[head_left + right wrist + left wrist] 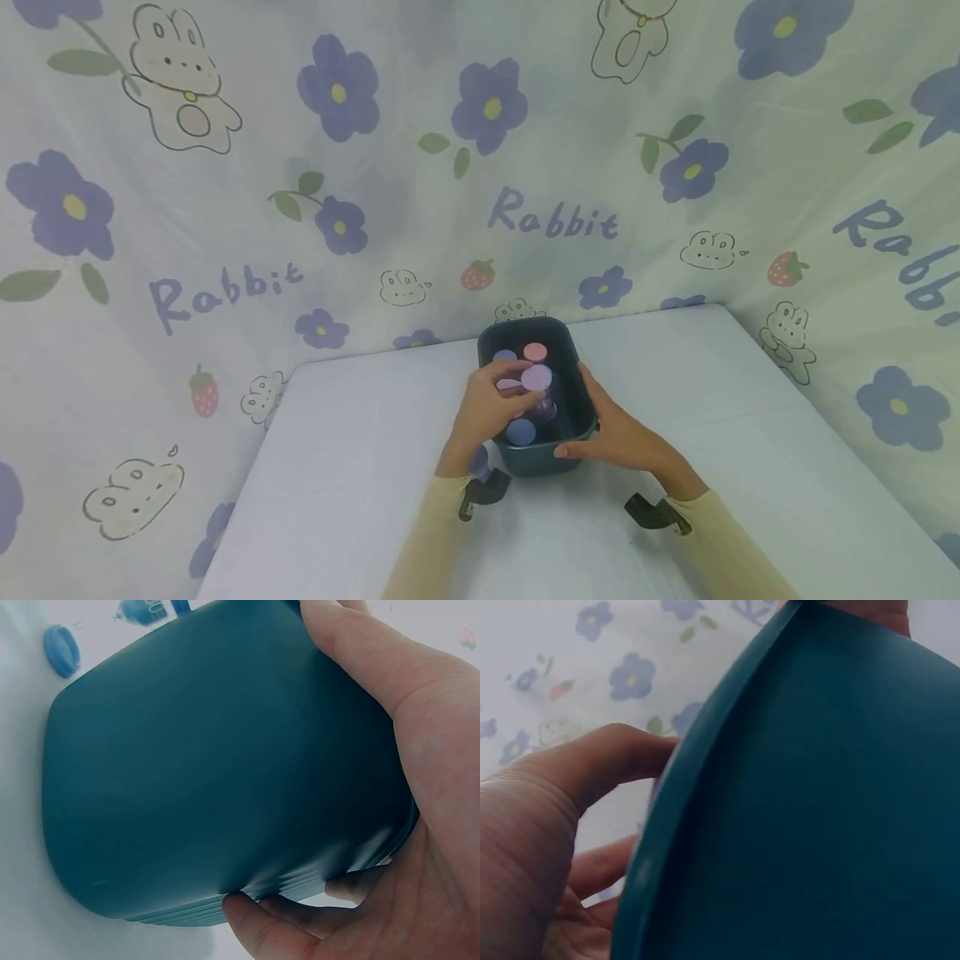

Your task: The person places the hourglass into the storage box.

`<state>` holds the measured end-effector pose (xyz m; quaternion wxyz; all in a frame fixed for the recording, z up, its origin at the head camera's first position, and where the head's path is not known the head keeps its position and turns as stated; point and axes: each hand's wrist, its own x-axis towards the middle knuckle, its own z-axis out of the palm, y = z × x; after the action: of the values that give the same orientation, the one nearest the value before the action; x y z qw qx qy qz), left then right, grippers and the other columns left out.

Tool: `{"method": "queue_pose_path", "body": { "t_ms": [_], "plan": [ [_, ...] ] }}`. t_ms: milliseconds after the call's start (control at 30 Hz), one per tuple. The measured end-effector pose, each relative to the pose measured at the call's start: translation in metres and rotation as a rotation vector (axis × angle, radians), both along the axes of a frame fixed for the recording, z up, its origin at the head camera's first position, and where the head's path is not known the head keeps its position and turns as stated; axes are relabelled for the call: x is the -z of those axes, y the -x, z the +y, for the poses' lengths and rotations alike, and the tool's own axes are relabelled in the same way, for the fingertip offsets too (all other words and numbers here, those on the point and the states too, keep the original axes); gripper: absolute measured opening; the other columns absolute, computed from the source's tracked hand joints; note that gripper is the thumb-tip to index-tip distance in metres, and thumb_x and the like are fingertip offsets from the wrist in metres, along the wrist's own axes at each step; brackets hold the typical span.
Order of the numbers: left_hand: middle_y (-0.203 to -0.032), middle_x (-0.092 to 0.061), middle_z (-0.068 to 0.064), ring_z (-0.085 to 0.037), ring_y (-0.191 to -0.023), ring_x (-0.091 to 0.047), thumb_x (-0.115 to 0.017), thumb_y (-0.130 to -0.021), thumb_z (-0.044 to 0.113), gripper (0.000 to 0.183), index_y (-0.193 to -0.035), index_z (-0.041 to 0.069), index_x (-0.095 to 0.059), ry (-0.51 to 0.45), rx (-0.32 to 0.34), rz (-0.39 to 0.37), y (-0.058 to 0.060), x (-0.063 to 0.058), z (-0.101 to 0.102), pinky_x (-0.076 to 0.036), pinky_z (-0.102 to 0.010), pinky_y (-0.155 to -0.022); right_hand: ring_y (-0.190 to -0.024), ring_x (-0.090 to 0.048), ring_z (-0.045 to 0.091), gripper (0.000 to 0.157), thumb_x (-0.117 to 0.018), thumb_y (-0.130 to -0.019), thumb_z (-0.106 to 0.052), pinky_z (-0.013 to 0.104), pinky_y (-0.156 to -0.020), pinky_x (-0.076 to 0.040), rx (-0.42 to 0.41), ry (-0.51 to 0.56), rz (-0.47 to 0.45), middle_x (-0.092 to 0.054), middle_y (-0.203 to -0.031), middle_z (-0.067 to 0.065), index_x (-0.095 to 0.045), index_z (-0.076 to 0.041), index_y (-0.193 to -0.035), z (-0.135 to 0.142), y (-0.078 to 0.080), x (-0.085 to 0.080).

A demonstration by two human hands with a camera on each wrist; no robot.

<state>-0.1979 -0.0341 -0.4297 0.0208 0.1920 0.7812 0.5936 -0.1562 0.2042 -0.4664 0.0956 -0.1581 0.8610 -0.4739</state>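
A deep dark teal bin (540, 458) stands on the white table, tilted in the right wrist view. My right hand (622, 433) grips its near right corner, with the thumb over the front and the fingers along the ribbed side. Over the bin's opening, my left hand (491, 404) holds a lilac round-topped piece (536, 377) between thumb and fingers. A pale lilac strip (508, 384) shows beside it. Inside the bin are a pink round top (535, 352) and blue round tops (521, 432). In the left wrist view the bin's wall hides what my left hand holds.
On the table by the left wrist lies a blue round piece (478, 461); the right wrist view shows a blue ring-shaped cap (61, 651) and a blue lettered piece (146, 609). A rabbit-and-flower curtain (420, 183) hangs behind the table (360, 467).
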Motion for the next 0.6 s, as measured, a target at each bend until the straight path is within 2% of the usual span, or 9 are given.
{"method": "queue_pose_path", "body": {
  "t_ms": [200, 400, 600],
  "plan": [
    [-0.12, -0.072, -0.007, -0.028, -0.106, -0.075, -0.085, -0.084, 0.019, 0.044, -0.125, 0.011, -0.071, 0.116, -0.005, 0.016, 0.0026, 0.0004, 0.0029, -0.061, -0.038, -0.098, -0.161, -0.014, 0.044, 0.133, -0.086, -0.077, -0.053, 0.073, -0.119, -0.029, -0.005, 0.008, 0.007, 0.001, -0.177, 0.01, 0.008, -0.021, -0.166, 0.0001, 0.0007, 0.0009],
    [-0.125, -0.072, -0.01, -0.03, -0.109, -0.076, -0.083, -0.084, 0.019, 0.047, -0.127, 0.007, -0.07, 0.206, -0.007, 0.009, 0.0009, -0.0015, 0.0064, -0.061, -0.04, -0.097, -0.161, -0.014, 0.045, 0.134, -0.086, -0.077, -0.053, 0.074, -0.118, -0.028, -0.007, 0.016, 0.002, 0.001, -0.177, 0.01, 0.008, -0.021, -0.166, 0.0001, 0.0006, 0.0022],
    [-0.126, -0.073, -0.01, -0.025, -0.108, -0.076, -0.084, -0.083, 0.019, 0.049, -0.128, 0.007, -0.069, 0.287, -0.021, 0.012, -0.0009, -0.0024, 0.0095, -0.061, -0.039, -0.098, -0.161, -0.014, 0.044, 0.134, -0.087, -0.077, -0.053, 0.074, -0.118, -0.028, -0.004, 0.013, 0.0, 0.001, -0.177, 0.01, 0.008, -0.021, -0.166, 0.0001, 0.0008, 0.002]
  ]
}}
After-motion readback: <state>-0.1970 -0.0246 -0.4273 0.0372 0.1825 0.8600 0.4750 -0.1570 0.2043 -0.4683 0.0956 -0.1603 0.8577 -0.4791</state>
